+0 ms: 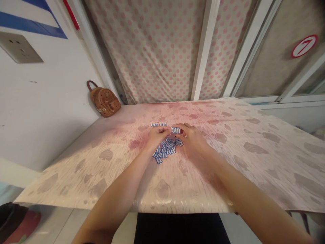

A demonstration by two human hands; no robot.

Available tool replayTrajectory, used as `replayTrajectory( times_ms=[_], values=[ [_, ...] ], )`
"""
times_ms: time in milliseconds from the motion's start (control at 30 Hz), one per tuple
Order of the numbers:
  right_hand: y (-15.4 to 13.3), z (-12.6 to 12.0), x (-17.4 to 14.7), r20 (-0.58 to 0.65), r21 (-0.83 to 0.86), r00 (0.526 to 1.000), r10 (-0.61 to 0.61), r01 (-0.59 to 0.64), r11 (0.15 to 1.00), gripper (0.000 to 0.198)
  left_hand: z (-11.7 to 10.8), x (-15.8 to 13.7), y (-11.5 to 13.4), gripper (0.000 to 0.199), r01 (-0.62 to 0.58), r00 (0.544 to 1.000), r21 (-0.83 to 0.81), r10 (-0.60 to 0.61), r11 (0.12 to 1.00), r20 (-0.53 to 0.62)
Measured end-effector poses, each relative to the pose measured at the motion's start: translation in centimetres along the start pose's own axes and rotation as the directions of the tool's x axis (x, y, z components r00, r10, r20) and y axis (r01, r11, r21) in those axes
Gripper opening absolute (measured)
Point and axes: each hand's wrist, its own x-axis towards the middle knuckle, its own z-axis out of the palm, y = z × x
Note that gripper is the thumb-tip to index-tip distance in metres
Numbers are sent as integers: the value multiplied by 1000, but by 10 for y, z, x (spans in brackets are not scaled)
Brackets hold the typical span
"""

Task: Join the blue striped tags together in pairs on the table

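My left hand and my right hand meet over the middle of the table. Between their fingertips is a short row of small blue-and-white tiles, side by side. The fingers of each hand are closed at either end of this row. Just below my hands, a loose pile of the same tiles lies flat and overlapping. Beyond my left hand, two short rows of tiles are lined up with a small gap between them. What is printed on the tiles is too small to read.
A patterned cloth covers the table. A small brown backpack-shaped bag leans against the wall at the back left. Dotted curtains and window frames stand behind the far edge. A wall socket is at the left.
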Motion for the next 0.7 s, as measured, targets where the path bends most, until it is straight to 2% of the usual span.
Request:
replayTrajectory(
  times_ms=[167, 300, 433, 533, 700],
  values=[
    [1, 1, 0, -40, 54, 999, -7, 9, 999, 29, 2, 2, -3, 14, 7, 1000, -47, -6, 999, 21],
    [0, 1, -1, -25, 66, 1000, 8, -6, 998, 30, 2, 2, -3, 12, 18, 1000, -58, -17, 998, 17],
    [7, 1, 1, -26, 95, 994, 109, -106, 990, 34, -2, 3, -4, 8, 4, 996, -43, -7, 999, -90],
    [17, 4, 1, 45, 42, 989, 137, -139, 989, 22, -6, 8, -10, 8, -34, 984, -29, 29, 999, -177],
    [23, 18, -1, 230, 16, 973, -3, -1, 1000, 23, -8, 15, -17, 8, -75, 981, -42, 66, 996, -182]
  ],
)
